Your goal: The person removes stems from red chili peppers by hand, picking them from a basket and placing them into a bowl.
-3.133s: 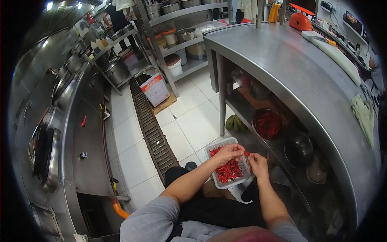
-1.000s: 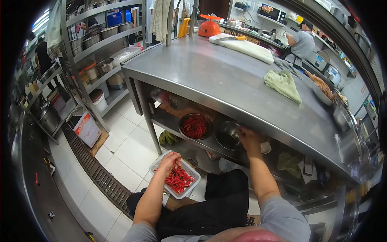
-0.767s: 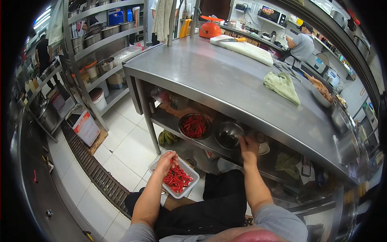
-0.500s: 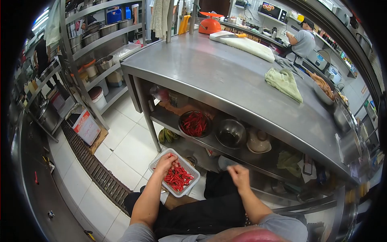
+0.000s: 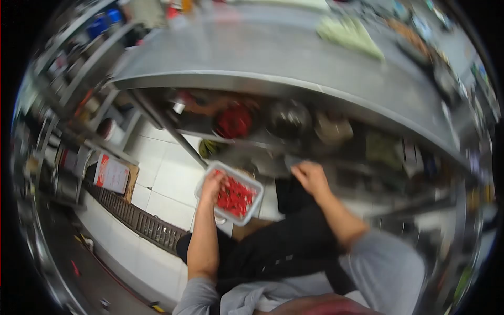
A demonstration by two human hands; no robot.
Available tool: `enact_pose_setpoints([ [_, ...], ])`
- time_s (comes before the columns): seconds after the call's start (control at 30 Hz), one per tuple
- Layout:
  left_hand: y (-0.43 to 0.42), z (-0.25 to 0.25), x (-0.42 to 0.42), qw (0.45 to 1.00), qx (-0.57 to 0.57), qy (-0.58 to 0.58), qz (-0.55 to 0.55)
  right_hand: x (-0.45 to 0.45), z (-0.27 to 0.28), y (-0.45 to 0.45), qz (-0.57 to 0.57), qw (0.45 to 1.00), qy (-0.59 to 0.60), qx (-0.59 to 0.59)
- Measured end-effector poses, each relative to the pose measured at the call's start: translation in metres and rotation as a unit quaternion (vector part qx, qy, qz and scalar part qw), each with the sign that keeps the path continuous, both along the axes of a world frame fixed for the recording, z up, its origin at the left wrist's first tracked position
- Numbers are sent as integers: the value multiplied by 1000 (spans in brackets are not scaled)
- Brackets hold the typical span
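Note:
Red chillies (image 5: 235, 197) lie in a pale plastic basket (image 5: 254, 206) low in front of me. My left hand (image 5: 214, 187) is over the basket's left side, its fingers curled; a bit of red shows at them, but blur hides what they hold. To the right, my right hand (image 5: 311, 177) hangs above my dark-clad lap, its fingers drawn together, apart from the basket. Whether anything is in it is too blurred to tell. A bowl of red chillies (image 5: 232, 121) stands on the shelf under the counter, beside a metal bowl (image 5: 289, 118).
The steel counter (image 5: 236, 50) spans the top, with a green cloth (image 5: 350, 37) on it. A pale pot (image 5: 333, 128) stands on the shelf beneath. Green bananas (image 5: 209, 148) lie behind the basket. A printed box (image 5: 112, 174) and a floor grate (image 5: 152, 228) are at left.
My view has swung and blurred. Earlier, my right hand reached to the metal bowl on the shelf, then drew back over my lap. My left hand has stayed at the basket.

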State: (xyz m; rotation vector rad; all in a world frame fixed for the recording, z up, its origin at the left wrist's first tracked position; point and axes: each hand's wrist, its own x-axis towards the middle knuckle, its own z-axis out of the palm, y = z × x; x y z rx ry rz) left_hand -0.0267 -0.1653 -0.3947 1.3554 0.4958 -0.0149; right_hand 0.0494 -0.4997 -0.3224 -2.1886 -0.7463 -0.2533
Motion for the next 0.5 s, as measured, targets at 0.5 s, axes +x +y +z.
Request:
enact_pose_setpoints([
  [0.5,-14,0,1,999,-18,23,14,-4,-2,-11,10,999,19,46],
])
